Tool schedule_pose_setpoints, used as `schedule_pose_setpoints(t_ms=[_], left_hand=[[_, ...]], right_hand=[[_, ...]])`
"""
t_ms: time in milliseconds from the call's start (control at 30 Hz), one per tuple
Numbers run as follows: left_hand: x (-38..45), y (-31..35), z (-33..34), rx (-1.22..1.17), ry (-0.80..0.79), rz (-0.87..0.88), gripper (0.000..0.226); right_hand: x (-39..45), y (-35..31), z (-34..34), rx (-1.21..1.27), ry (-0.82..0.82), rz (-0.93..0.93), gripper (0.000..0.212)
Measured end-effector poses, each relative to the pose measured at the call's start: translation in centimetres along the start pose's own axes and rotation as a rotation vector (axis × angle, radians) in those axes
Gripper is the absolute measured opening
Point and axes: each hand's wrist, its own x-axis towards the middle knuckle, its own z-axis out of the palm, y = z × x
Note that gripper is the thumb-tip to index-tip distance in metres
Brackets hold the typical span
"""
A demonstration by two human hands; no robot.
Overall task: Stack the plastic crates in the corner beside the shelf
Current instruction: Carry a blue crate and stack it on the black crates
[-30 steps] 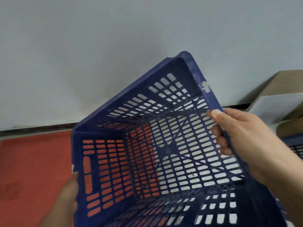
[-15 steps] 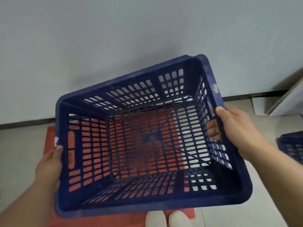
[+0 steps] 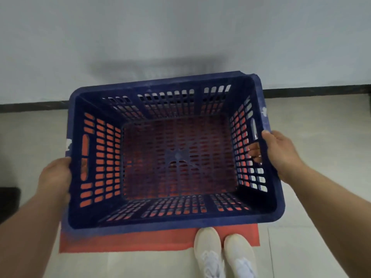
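A dark blue slotted plastic crate [image 3: 174, 219] fills the middle of the head view, open side up and nearly level, held above a red mat [image 3: 124, 240]. My left hand [image 3: 55, 175] grips its left rim beside the handle slot. My right hand [image 3: 279, 153] holds the right rim, with fingers showing through the side slots. The crate is empty; the mat shows through its perforated floor.
A pale wall with a dark skirting strip [image 3: 317, 91] runs just behind the crate. White shoes [image 3: 224, 255] stand on the mat's near edge and the light tiled floor [image 3: 313, 247]. A dark object [image 3: 8, 203] sits at the left edge.
The crate has swung from steeply tilted to nearly level and has come down over the red mat. The view has dropped towards the floor; the other crate and box at right have left the view.
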Motion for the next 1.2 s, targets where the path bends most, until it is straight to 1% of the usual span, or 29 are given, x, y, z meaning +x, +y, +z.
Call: schedule_pose_setpoints(t_ms=[67,100,167,233,300,333,433,500,533,667,800,900,1033,1200], left_hand=[[1.4,-1.6,-0.8,0.016,-0.052,-0.042,0.052],[2.3,-2.5,-1.4,0.031,-0.085,-0.044,0.057],[2.5,-2.8,-2.1,0.053,-0.128,-0.016,0.059],[0.7,-1.8,-1.8,0.069,-0.133,0.023,0.055],[-0.3,-1.4,-1.7,0.091,-0.148,0.026,0.054],[-0.5,-1.5,-1.5,0.075,-0.128,0.001,0.052],[-0.5,-1.5,-1.3,0.019,-0.141,-0.041,0.048],[-0.2,-1.8,-1.2,0.028,-0.138,-0.038,0.052],[0.0,-2.0,-1.2,0.016,-0.113,-0.024,0.053],[0.0,-2.1,-0.9,0.002,-0.062,-0.006,0.048],[-0.3,-2.1,-0.3,-0.09,-0.02,0.014,0.036],[-0.2,-2.1,0.0,-0.118,-0.052,-0.001,0.038],[-0.8,-1.5,-0.5,-0.172,-0.041,-0.02,0.028],[-5.1,-1.0,-2.8,-0.234,-0.009,-0.044,0.015]], right_hand=[[0.4,0.9,0.4,-0.035,-0.025,-0.013,0.028],[0.4,1.2,0.4,-0.049,-0.038,-0.016,0.029],[0.2,1.5,0.1,-0.03,-0.04,-0.005,0.035],[-0.1,1.8,0.1,0.013,-0.003,0.018,0.039],[-0.6,2.2,0.5,0.01,0.06,0.013,0.039],[-0.7,2.3,0.8,-0.009,0.096,-0.003,0.039],[-0.7,2.1,1.4,-0.071,0.173,-0.053,0.041],[-0.7,2.2,1.5,-0.064,0.194,-0.063,0.04],[-0.7,2.2,1.5,-0.061,0.2,-0.072,0.041],[-0.5,2.5,1.9,-0.118,0.238,-0.094,0.043],[-0.4,2.3,2.0,-0.11,0.233,-0.095,0.045],[-0.5,2.6,1.9,-0.11,0.242,-0.096,0.043],[-1.1,1.7,1.8,-0.065,0.221,-0.081,0.042],[-3.1,-0.9,1.0,-0.063,0.182,-0.097,0.037]])
